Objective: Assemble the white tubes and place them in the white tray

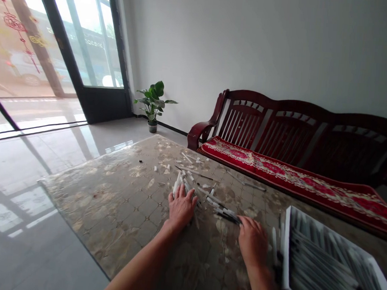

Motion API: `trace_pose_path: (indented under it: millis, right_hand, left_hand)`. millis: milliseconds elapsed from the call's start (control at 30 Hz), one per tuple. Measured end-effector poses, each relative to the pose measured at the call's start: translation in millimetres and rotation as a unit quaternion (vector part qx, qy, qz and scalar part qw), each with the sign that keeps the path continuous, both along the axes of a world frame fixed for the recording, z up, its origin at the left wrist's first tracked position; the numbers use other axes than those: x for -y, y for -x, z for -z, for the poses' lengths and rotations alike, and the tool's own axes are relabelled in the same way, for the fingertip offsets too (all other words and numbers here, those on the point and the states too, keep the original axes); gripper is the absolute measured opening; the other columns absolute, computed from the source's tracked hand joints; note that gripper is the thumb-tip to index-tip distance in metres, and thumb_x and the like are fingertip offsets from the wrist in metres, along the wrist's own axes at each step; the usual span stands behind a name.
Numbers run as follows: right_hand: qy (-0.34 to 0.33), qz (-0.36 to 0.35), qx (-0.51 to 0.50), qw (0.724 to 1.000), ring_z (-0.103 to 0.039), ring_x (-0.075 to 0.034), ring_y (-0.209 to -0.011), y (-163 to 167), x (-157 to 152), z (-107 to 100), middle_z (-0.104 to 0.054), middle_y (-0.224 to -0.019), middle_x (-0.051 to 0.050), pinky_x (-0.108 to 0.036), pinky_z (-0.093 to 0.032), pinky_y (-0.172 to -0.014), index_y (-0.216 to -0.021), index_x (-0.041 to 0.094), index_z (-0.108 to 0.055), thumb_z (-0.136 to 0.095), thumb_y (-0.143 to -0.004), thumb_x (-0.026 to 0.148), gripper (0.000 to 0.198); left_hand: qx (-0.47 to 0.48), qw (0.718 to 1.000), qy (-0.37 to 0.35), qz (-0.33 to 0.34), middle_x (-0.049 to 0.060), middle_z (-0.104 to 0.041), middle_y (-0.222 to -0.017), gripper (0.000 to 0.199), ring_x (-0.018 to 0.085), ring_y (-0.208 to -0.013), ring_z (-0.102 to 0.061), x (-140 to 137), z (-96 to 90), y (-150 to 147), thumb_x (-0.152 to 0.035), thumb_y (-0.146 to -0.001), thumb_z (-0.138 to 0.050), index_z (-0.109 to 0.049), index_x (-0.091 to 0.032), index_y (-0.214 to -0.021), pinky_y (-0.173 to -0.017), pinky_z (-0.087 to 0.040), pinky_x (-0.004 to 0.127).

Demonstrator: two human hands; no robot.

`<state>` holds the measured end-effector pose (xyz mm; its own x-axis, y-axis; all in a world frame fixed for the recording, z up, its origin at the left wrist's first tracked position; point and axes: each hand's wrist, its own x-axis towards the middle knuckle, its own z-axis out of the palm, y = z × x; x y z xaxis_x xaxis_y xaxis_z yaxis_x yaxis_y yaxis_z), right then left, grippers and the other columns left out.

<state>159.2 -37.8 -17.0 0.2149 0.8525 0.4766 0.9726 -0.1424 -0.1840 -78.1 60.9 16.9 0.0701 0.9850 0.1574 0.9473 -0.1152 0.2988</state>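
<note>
My left hand [181, 207] lies with its fingers spread on a loose pile of slim white and clear pen parts [186, 179] on the table. To its right, my right hand [253, 240] has its fingers closed around the near ends of a few black-and-white pens [225, 212]. Their far ends point toward the pile. The fingertips of this hand are partly hidden. A thin dark stick [198, 174], like a refill, lies just beyond my left hand, among short white pieces like caps.
A white box [286, 250] filled with many slender pens stands at the right. The table [115, 206] wears a clear patterned cover. Behind it is a dark red wooden bench [242, 117] with a red floral cushion [272, 169]. A potted plant [154, 101] stands by the glass door.
</note>
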Motion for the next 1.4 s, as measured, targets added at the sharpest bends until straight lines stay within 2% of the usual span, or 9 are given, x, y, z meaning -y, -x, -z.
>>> trace_pose_path:
  millis: [167, 300, 467, 700, 867, 1067, 1167, 1267, 1400]
  right_hand:
    - [-0.036, 0.053, -0.006, 0.998, -0.059, -0.026, -0.104, -9, 2, -5, -0.074, -0.105, -0.008, -0.038, -0.041, -0.095, -0.103, 0.018, -0.073, -0.045, -0.087, 0.012, 0.033]
    - [-0.074, 0.014, -0.067, 0.995, -0.061, -0.026, -0.102, 0, 5, -21, -0.072, -0.106, -0.010, -0.037, -0.045, -0.092, -0.100, 0.017, -0.072, -0.044, -0.089, 0.020, 0.030]
    - [0.057, -0.035, -0.154, 0.986, -0.067, -0.021, -0.092, 21, 17, -40, -0.072, -0.098, -0.005, -0.030, -0.049, -0.077, -0.096, 0.024, -0.070, -0.051, -0.089, 0.031, 0.021]
    - [0.158, -0.024, -0.054, 0.986, -0.068, -0.022, -0.094, 28, 25, -36, -0.071, -0.101, -0.004, -0.028, -0.047, -0.074, -0.096, 0.026, -0.069, -0.057, -0.082, 0.015, 0.021]
    - [0.163, 0.001, -0.037, 0.986, -0.068, -0.023, -0.097, 15, 25, -34, -0.072, -0.106, -0.007, -0.029, -0.048, -0.077, -0.104, 0.024, -0.068, -0.052, -0.080, 0.008, 0.033]
    - [0.090, 0.025, -0.175, 0.980, -0.069, -0.022, -0.088, -1, 25, -47, -0.074, -0.096, -0.005, -0.029, -0.048, -0.076, -0.098, 0.023, -0.067, -0.048, -0.076, 0.013, 0.030]
    - [0.029, 0.014, -0.324, 0.945, -0.069, -0.022, -0.081, -1, 25, -56, -0.073, -0.088, -0.003, -0.030, -0.051, -0.072, -0.095, 0.022, -0.063, -0.052, -0.079, 0.024, 0.020]
    - [-0.064, -0.036, -0.477, 0.876, -0.069, -0.022, -0.075, 6, 23, -58, -0.072, -0.083, -0.004, -0.031, -0.055, -0.067, -0.093, 0.021, -0.059, -0.060, -0.080, 0.038, 0.021]
    - [-0.160, -0.072, -0.561, 0.809, -0.070, -0.022, -0.082, 27, 18, -53, -0.072, -0.091, -0.007, -0.034, -0.058, -0.074, -0.087, 0.020, -0.058, -0.071, -0.076, 0.043, 0.028]
  left_hand:
    - [0.044, 0.998, 0.009, -0.038, 0.017, -0.041, -0.155, 0.045, 0.035, -0.146, -0.031, 35, 1.8, -54, -0.041, -0.096, -0.043, -0.059, -0.025, -0.135, -0.115, -0.023, 0.056]
    - [0.158, 0.984, 0.061, -0.059, 0.019, -0.038, -0.157, 0.051, 0.036, -0.148, -0.026, 46, -3.8, -86, -0.039, -0.096, -0.041, -0.050, -0.020, -0.143, -0.115, -0.021, 0.058]
    - [0.328, 0.942, 0.064, -0.019, 0.019, -0.043, -0.153, 0.054, 0.030, -0.146, -0.031, 42, -1.0, -65, -0.026, -0.091, -0.044, -0.048, -0.016, -0.144, -0.115, -0.030, 0.048]
    - [0.116, 0.971, 0.110, 0.175, 0.019, -0.014, -0.165, 0.106, 0.043, -0.150, -0.011, 69, 4.5, -13, -0.044, -0.060, -0.081, -0.035, -0.023, -0.153, -0.117, -0.018, 0.057]
    - [0.053, 0.973, 0.082, 0.208, 0.017, -0.021, -0.163, 0.098, 0.043, -0.149, -0.013, 77, 10.7, -44, -0.054, -0.066, -0.077, -0.038, -0.026, -0.151, -0.116, -0.016, 0.062]
    - [0.074, 0.974, 0.065, 0.203, 0.022, -0.024, -0.161, 0.087, 0.046, -0.148, -0.014, 77, 16.7, -89, -0.047, -0.078, -0.067, -0.035, -0.018, -0.153, -0.115, -0.015, 0.066]
    - [0.110, 0.964, 0.086, 0.228, 0.020, -0.026, -0.161, 0.084, 0.043, -0.149, -0.016, 75, 10.6, -91, -0.034, -0.076, -0.068, -0.036, -0.017, -0.152, -0.116, -0.022, 0.062]
    - [0.189, 0.952, 0.047, 0.236, 0.017, -0.037, -0.157, 0.066, 0.034, -0.147, -0.027, 68, 1.7, -75, -0.013, -0.076, -0.057, -0.051, -0.015, -0.142, -0.116, -0.029, 0.050]
    - [0.336, 0.915, -0.007, 0.222, 0.010, -0.066, -0.117, 0.036, 0.025, -0.112, -0.058, 58, -10.6, -50, -0.016, -0.087, -0.044, -0.068, -0.023, -0.114, -0.101, -0.045, 0.040]
